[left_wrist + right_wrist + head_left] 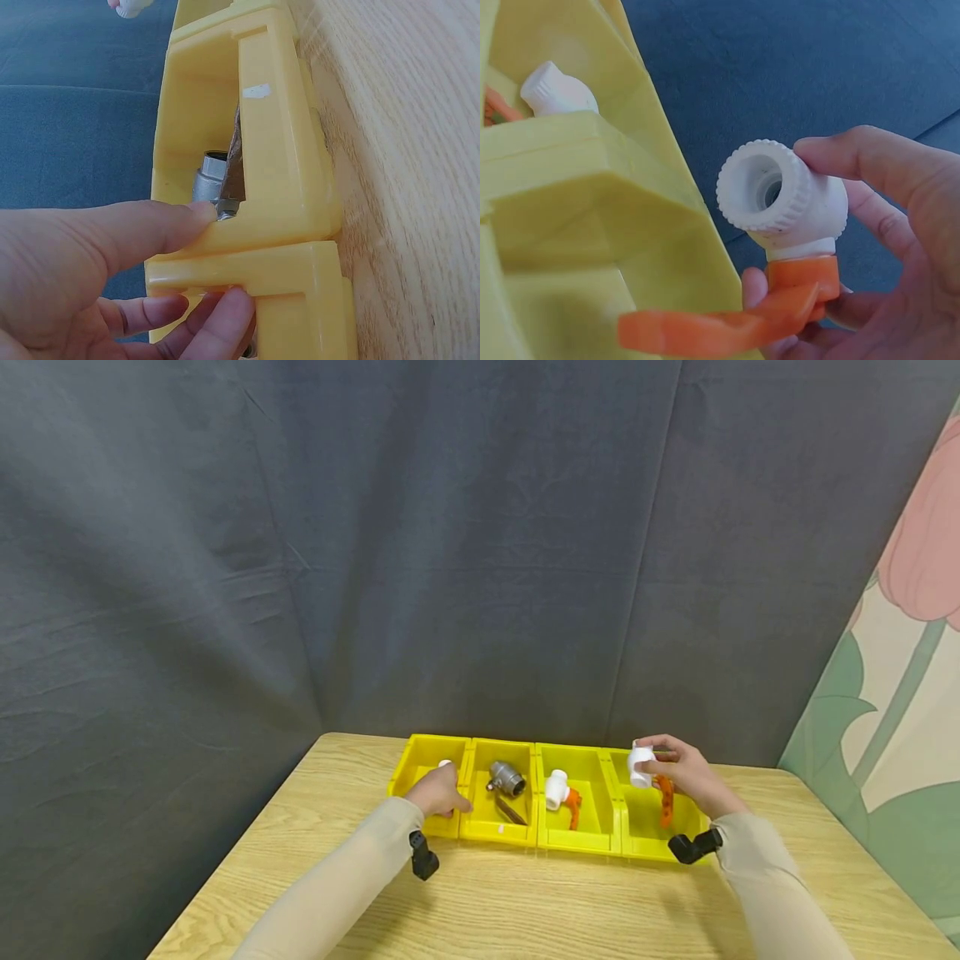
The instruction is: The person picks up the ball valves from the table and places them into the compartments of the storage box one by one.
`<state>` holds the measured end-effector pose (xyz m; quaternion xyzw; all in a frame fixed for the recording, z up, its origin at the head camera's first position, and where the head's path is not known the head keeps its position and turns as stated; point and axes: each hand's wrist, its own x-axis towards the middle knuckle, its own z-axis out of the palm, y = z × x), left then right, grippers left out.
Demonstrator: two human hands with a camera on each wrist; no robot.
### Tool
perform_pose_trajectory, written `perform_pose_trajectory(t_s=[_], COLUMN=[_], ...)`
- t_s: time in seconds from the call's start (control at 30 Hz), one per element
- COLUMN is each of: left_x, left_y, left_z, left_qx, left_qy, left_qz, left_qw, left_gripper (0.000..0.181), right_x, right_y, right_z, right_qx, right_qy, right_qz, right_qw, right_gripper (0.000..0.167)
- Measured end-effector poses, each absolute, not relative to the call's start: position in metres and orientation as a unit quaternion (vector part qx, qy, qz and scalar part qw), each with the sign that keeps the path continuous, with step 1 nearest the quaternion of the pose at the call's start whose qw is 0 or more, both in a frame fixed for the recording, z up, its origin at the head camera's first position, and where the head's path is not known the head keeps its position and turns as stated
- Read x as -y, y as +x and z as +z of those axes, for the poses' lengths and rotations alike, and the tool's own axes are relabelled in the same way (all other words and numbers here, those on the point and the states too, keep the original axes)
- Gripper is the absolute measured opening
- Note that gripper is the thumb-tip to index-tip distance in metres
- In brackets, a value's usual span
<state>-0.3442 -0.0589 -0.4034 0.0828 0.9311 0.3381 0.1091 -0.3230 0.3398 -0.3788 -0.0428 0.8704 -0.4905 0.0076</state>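
Observation:
My right hand (693, 777) pinches a white plastic ball valve (784, 187) with an orange lever handle (727, 326), held above the rightmost yellow bin (648, 839). In the right wrist view its round, ribbed opening faces the camera. My left hand (438, 791) is over the leftmost bin (427, 747), thumb stretched towards the neighbouring bin and other fingers loosely bent. A bit of a white thing (445, 762) shows beside that hand; the rest is hidden. In the second bin lies a grey metal valve (507, 778) with a brownish lever (510, 811).
The third bin (592, 768) holds another white valve (557, 789) with an orange handle (573, 808). All the bins stand in a row on a wooden table (487, 893). A dark curtain (480, 568) hangs behind, and a flower-patterned panel (885, 735) is at the right.

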Motion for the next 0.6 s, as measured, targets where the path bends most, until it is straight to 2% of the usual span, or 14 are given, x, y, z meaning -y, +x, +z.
perform_pose_trajectory(t_s=[0.3, 0.6], left_x=[0.06, 0.059], left_y=[-0.345, -0.345], left_z=[-0.404, -0.404], left_qx=[-0.93, -0.929], left_qy=[0.086, 0.078], left_qz=[0.341, 0.345], left_qw=[0.11, 0.111], left_gripper=[0.056, 0.057], right_x=[-0.342, -0.339], right_y=[-0.34, -0.342], right_z=[-0.386, -0.393], right_qx=[-0.866, -0.866], right_qy=[-0.031, -0.031], right_qz=[-0.498, -0.497], right_qw=[0.015, 0.039], right_gripper=[0.055, 0.056])
